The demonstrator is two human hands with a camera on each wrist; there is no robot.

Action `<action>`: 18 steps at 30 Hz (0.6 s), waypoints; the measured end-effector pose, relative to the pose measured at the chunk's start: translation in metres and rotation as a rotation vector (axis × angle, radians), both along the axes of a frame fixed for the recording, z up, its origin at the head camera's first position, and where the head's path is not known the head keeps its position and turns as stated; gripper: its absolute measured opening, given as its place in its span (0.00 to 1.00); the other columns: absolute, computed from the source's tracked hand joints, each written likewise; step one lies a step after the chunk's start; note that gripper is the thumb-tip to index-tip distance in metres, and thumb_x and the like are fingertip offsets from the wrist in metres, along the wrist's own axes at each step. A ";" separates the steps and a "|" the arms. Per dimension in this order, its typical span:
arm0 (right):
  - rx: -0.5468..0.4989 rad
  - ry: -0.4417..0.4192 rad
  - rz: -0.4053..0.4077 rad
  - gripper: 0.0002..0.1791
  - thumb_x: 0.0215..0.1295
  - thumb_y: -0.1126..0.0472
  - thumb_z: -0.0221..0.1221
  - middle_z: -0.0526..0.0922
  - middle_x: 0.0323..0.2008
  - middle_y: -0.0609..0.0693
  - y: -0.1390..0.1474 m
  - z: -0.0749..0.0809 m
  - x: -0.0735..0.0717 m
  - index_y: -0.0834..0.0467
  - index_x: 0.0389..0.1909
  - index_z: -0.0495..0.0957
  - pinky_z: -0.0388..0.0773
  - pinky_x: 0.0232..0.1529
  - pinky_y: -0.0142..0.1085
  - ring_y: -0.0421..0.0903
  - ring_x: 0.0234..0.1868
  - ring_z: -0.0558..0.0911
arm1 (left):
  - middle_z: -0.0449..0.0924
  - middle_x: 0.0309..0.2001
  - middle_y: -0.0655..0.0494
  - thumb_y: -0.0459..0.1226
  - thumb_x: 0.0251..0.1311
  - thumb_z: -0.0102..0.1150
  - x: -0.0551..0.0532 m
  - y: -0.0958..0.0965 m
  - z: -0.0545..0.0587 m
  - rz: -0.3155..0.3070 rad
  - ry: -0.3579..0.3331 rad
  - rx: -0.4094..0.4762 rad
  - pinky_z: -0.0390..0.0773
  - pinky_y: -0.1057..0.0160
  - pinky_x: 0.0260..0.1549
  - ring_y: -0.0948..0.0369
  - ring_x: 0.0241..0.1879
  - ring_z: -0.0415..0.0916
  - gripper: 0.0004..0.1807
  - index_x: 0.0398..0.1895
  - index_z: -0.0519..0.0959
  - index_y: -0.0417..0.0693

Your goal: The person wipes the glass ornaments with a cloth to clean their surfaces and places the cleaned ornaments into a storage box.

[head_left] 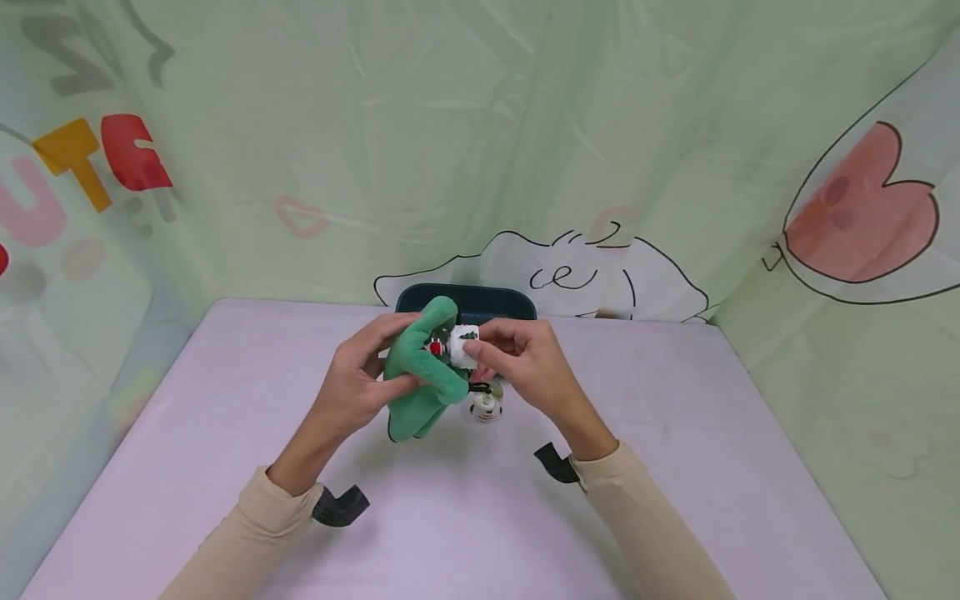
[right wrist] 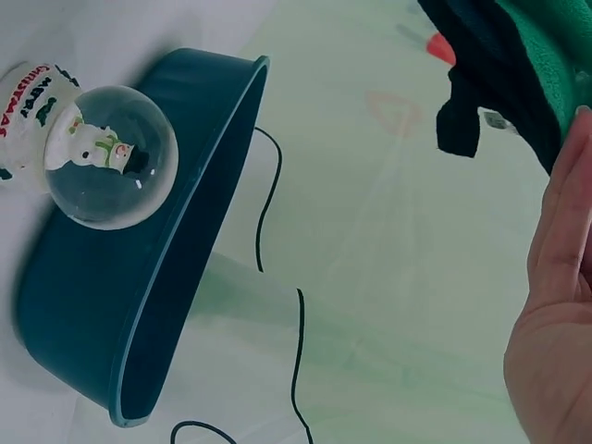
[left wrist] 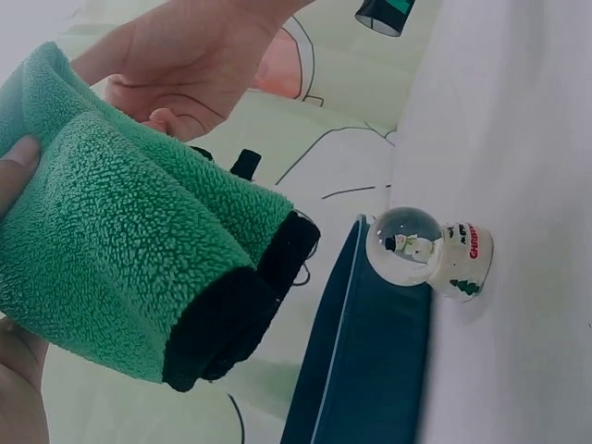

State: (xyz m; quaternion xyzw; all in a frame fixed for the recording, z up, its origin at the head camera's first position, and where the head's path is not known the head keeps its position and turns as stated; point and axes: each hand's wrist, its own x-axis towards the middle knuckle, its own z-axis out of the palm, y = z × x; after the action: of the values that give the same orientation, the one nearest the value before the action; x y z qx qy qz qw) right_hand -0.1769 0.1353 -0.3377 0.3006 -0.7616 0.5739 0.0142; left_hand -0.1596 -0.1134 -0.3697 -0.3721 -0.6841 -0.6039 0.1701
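My left hand (head_left: 358, 379) holds a green terry towel (left wrist: 120, 203) with black edging, thumb and fingers gripping it from the left. The towel is folded around the glass of a snow globe, where a bit of red and white shows inside. My right hand (head_left: 534, 358) pinches that snow globe's white base (head_left: 463, 346), decorated with dark green trees, between thumb and fingers. Both hands are raised above the table. Below them stands a second snow globe (right wrist: 111, 157), upright, with a snowman inside and Christmas lettering on its white base.
A dark teal plastic bin (right wrist: 111, 305) stands at the back of the table, just behind the standing snow globe. Light lilac cloth covers the table (head_left: 637, 392). Pale green printed sheeting (head_left: 450, 150) hangs behind and at both sides. A black curved piece (head_left: 341, 506) sticks out at each wrist.
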 end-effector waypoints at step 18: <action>-0.011 0.269 0.064 0.27 0.56 0.71 0.73 0.81 0.45 0.51 -0.005 -0.004 0.001 0.61 0.58 0.81 0.86 0.42 0.38 0.45 0.39 0.86 | 0.79 0.56 0.58 0.14 0.46 0.69 0.002 -0.003 0.001 0.026 -0.083 0.075 0.85 0.61 0.48 0.61 0.50 0.81 0.36 0.63 0.72 0.30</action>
State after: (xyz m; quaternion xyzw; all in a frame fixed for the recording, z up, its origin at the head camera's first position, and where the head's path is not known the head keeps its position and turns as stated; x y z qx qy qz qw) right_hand -0.1763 0.1304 -0.3415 0.3989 -0.7396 0.5328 0.0998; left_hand -0.1573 -0.1169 -0.3691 -0.3311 -0.6723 -0.6416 0.1634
